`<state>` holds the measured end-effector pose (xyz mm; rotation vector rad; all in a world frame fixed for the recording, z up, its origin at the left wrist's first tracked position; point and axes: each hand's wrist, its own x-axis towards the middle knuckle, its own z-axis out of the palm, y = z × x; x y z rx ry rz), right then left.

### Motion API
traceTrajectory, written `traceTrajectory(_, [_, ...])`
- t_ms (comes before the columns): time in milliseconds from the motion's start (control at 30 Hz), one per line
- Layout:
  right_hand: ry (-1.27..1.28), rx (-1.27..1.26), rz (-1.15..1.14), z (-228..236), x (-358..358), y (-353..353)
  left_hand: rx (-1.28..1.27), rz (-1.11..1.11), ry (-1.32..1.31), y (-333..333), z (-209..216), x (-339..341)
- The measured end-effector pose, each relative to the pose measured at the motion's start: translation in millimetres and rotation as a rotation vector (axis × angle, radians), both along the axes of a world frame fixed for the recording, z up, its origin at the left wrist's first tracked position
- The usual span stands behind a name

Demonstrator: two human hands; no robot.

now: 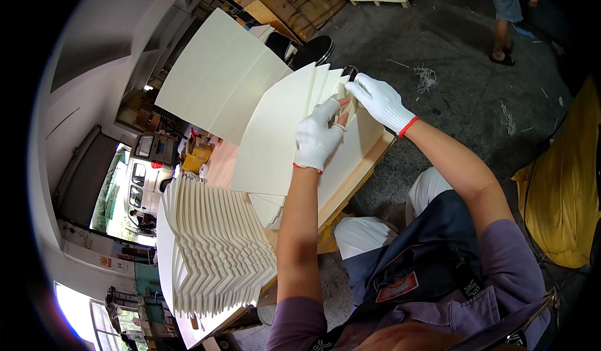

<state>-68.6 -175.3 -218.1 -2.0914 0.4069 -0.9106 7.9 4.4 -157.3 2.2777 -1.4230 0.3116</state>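
Pale cream folded panels [275,122] lie fanned out on the worktable in front of me, with their pleated edges toward my hands. My left hand [316,135], in a white glove with bare fingertips showing, rests on these edges with its fingers apart. Farther right, my right hand [379,103], in a white glove with a red cuff, closes its fingertips on the far corner of the panels. A small dark curved object [350,72] shows just beyond that corner; its kind is unclear.
A tall stack of folded panels [216,244] stands at the left, with a large pale board [219,69] behind. Beyond are a round black stool [314,51] and plastic strip scraps [426,78] on the floor. A yellow sack [560,182] sits at right; another person [504,19] is at far right.
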Motion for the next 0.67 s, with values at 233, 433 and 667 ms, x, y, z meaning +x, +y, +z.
traceTrajectory(233, [-0.332, 0.735, 0.123, 44, -16, 16, -0.162, -0.049, -0.135, 12, 0, -6])
traceTrajectory(433, [-0.162, 1.691, 0.907, 2, 23, 53, -0.548, -0.084, -0.314, 33, -10, -38])
traceTrajectory(667, [-0.007, 1.542, 0.899, 21, 32, 188, -0.54, 0.145, 0.237, 188, -76, -86])
